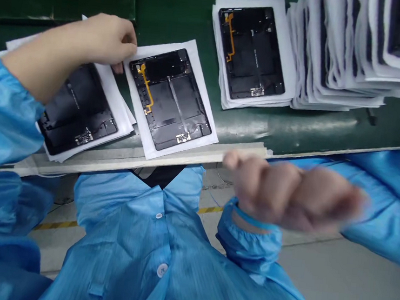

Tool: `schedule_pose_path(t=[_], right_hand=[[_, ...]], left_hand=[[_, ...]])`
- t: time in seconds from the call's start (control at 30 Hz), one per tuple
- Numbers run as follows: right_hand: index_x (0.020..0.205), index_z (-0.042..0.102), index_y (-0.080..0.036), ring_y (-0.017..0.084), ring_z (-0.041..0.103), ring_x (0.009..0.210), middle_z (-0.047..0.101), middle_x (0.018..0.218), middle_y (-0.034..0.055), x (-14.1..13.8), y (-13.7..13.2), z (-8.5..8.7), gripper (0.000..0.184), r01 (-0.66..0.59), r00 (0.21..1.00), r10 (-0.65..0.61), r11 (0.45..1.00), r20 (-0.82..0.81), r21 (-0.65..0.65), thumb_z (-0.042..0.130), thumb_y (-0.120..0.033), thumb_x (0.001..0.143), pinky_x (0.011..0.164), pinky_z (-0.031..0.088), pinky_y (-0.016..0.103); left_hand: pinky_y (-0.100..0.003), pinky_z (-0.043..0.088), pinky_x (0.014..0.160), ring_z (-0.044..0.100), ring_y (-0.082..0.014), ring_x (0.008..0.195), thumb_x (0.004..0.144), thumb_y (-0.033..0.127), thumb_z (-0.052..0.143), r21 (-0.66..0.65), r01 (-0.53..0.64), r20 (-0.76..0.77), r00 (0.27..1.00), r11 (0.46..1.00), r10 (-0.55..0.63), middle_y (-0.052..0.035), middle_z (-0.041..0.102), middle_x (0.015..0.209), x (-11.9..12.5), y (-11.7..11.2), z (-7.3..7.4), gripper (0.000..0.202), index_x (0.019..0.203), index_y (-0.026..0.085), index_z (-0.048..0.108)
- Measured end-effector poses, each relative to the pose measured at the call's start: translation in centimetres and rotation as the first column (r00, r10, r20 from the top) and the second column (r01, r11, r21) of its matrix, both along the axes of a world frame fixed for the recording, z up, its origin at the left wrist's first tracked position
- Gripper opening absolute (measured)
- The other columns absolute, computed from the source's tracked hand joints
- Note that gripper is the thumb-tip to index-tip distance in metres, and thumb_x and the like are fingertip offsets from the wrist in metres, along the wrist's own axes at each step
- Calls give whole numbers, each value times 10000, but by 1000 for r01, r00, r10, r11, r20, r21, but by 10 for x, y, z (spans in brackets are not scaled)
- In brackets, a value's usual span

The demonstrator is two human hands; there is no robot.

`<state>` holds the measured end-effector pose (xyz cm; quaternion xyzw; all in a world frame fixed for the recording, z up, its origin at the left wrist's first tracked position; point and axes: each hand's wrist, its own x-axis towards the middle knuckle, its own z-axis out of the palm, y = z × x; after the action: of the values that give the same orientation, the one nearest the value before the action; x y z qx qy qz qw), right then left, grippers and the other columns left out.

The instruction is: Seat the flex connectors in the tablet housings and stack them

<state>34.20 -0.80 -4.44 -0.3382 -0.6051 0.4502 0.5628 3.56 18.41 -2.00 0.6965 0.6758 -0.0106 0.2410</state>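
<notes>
Left grip (106,39) is curling over the top end of the left panel (79,111), with its fingers (125,43) closing near the edge of the white sheet (117,110) under that panel. A fingertip (118,68) is tucking under that edge, so it's reading as a pinch on the sheet, not the panel, but the hand is hiding the contact and I can't confirm. Sheet is likely there to keep the panel off the desk. Middle panel (169,98) is lying on its own backing sheet (161,48) just right of the left grip, sheet corner almost touching the fingers, orange flex (145,87) facing up. Further right of the grip, a third panel (251,54) is sitting on a sheet pile (219,44), and past it a tall stack (348,55) is fanning out, probably offset so single sheets peel easily. All are lying on the green desk (327,131), with its taped front edge (140,154) running below the grip. Right grip (294,195) is blurring over that edge, well right of the left grip. Nothing is showing in it, but the blur means I can't tell wide or narrow.
</notes>
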Motion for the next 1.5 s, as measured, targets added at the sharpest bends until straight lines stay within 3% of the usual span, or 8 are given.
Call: schedule_pose_path(t=[0.03, 0.1, 0.2, 0.37, 0.5, 0.7, 0.97, 1.5], right_hand=[[656, 380, -263, 163, 425, 448, 328, 495, -71, -4, 8, -7, 593, 34, 992, -23, 995, -123, 91, 485, -596, 1136, 777, 639, 412], [721, 512, -272, 154, 515, 581, 452, 616, -54, -8, 23, -27, 551, 165, 983, -158, 984, -95, 67, 511, -576, 1180, 819, 604, 369], [870, 652, -282, 181, 586, 723, 587, 818, -1, -2, 40, -59, 546, 322, 933, -306, 945, 191, -59, 501, -720, 1160, 806, 597, 379], [1038, 659, -305, 220, 685, 854, 618, 923, 21, 2, 50, -88, 537, 361, 901, -327, 929, 284, -75, 437, -781, 1147, 969, 653, 443], [1138, 603, -309, 214, 772, 966, 654, 1068, 44, -6, 35, -89, 448, 350, 929, -326, 928, 175, -131, 357, -678, 1201, 1021, 681, 444], [1157, 603, -300, 192, 799, 986, 671, 1074, 40, -10, 12, -79, 417, 280, 958, -259, 933, 121, -225, 361, -634, 1216, 1049, 683, 426], [1040, 671, -271, 188, 734, 903, 671, 916, 4, 7, 33, -89, 420, 282, 892, -244, 958, 381, -46, 537, -644, 1177, 924, 623, 383], [1024, 648, -286, 254, 680, 1021, 688, 1017, 49, 7, 43, -84, 510, 148, 809, -105, 989, 579, -28, 368, -672, 1206, 1161, 546, 537]], left_hand=[[-776, 293, 1366, 514, -399, 1589, 1140, 230, 606, 83, 37, -44, 998, 996, -34, -175, 683, 1536, 4, -13, 4, 507, 1628, 90, 595], [-759, 322, 1364, 408, -459, 1661, 1119, 269, 588, 227, 169, -108, 983, 959, -148, -189, 523, 1712, 16, -48, 7, 604, 1710, 160, 531], [-673, 590, 1084, 685, -474, 1264, 1127, 370, 581, 283, 525, -239, 849, 803, -471, -222, 741, 1288, 43, -114, -10, 400, 1357, 113, 784], [-551, 585, 952, 681, -405, 1239, 1114, 296, 690, 537, 483, -97, 850, 692, -518, -171, 788, 1312, 79, -185, -65, 285, 1307, 118, 801], [-559, 554, 968, 682, -398, 1262, 1144, 234, 632, 602, 405, -69, 885, 688, -461, -176, 796, 1349, 83, -188, -86, 274, 1345, 147, 797], [-585, 539, 1021, 693, -405, 1280, 1132, 285, 696, 569, 474, -88, 848, 672, -523, -185, 783, 1382, 80, -181, -82, 314, 1403, 147, 775], [-636, 538, 1055, 717, -387, 1269, 1168, 262, 597, 584, 479, -129, 852, 656, -507, -159, 799, 1379, 88, -183, -85, 314, 1419, 213, 780], [-683, 518, 1090, 715, -417, 1315, 1124, 202, 589, 550, 464, -54, 850, 694, -525, -192, 752, 1484, 82, -188, -93, 425, 1525, 212, 731]])
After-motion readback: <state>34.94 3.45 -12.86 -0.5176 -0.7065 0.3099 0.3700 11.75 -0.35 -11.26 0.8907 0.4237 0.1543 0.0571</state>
